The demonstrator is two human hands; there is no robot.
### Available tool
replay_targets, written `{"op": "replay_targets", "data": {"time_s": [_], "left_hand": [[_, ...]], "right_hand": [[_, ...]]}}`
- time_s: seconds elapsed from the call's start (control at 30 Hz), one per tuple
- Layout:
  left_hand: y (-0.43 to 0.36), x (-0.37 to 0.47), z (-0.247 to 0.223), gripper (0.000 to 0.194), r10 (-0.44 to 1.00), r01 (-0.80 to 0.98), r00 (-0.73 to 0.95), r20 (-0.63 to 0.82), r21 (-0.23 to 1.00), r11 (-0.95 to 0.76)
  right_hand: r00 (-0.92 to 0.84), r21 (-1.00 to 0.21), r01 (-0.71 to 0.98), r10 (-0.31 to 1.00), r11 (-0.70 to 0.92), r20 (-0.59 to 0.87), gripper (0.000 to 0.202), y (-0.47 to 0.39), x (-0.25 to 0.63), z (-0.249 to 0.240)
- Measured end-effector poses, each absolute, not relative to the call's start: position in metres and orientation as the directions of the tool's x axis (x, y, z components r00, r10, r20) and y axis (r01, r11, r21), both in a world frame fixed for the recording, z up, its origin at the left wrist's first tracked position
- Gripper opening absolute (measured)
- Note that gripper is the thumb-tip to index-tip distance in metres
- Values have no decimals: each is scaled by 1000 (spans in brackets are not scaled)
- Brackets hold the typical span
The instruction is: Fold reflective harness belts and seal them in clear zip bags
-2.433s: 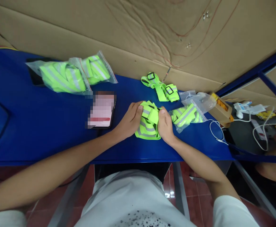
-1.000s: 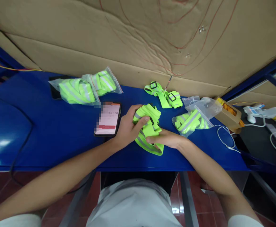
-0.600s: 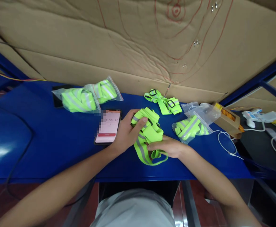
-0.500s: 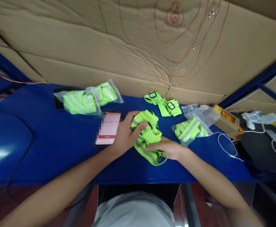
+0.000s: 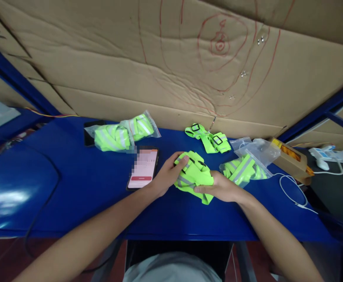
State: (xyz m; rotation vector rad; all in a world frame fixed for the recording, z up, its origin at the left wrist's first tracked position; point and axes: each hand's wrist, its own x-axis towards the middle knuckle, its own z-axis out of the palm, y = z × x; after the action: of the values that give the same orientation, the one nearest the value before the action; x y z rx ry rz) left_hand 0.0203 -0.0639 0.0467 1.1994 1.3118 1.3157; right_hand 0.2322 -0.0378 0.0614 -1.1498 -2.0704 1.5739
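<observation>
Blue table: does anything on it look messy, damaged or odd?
Nothing looks spilled or damaged. One neon reflective strap lies loose against the cardboard, slightly odd because the other straps resting on the table are in clear plastic bags.

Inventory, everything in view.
held strap bundle: 1, lime, centre
loose strap bundle: 1, lime, back
bagged strap bundles: 3, lime, two left, one right
phone: 1, black, left
flat item: 1, black, left
clear bags: count unclear, right
box: 1, brown, right
oddments: several, white, far ends
cables: several, mixed, both sides
table: 1, blue, underneath
cardboard wall: 1, brown, back
floor: 1, red, below
shirt: 1, pale, bottom
left hand, right hand: 2, on held strap bundle
</observation>
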Motion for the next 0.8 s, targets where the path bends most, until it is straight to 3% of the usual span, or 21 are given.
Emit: {"op": "replay_targets", "data": {"time_s": [0.13, 0.27, 0.37, 0.43, 0.53, 0.67, 0.73, 0.8], "left_hand": [[-65, 23, 46, 49, 987, -284, 30, -161, 945, 163], [-67, 22, 46, 46, 977, -338, 72, -202, 916, 215], [-66, 21, 41, 43, 988, -163, 78, -136, 976, 147], [-66, 20, 38, 44, 1000, 56, 7, 20, 998, -21], [-68, 18, 37, 46, 970, 302, -91, 227, 934, -190], [-75, 19, 35, 47, 964, 376, 30, 265, 890, -257], [-79, 23, 32, 66, 964, 344, 134, 232, 901, -265], [-82, 28, 31, 101, 969, 324, 148, 196, 917, -235]], "right_hand": [[-710, -951, 308, 663, -12, -238, 42, -34, 230, 60], [-658, -970, 184, 713, -159, -242, 54, -38, 219, 49], [-683, -979, 178, 704, -100, -196, 50, -42, 215, 42], [-690, -979, 202, 703, -39, -171, 48, -45, 215, 39], [-655, -965, 261, 737, 17, -165, 48, -46, 215, 38], [-548, -940, 331, 829, 86, -117, 44, -48, 212, 35], [-509, -914, 377, 858, 153, -66, 35, -51, 210, 34], [-499, -862, 438, 867, 254, 2, 23, -56, 207, 34]]}}
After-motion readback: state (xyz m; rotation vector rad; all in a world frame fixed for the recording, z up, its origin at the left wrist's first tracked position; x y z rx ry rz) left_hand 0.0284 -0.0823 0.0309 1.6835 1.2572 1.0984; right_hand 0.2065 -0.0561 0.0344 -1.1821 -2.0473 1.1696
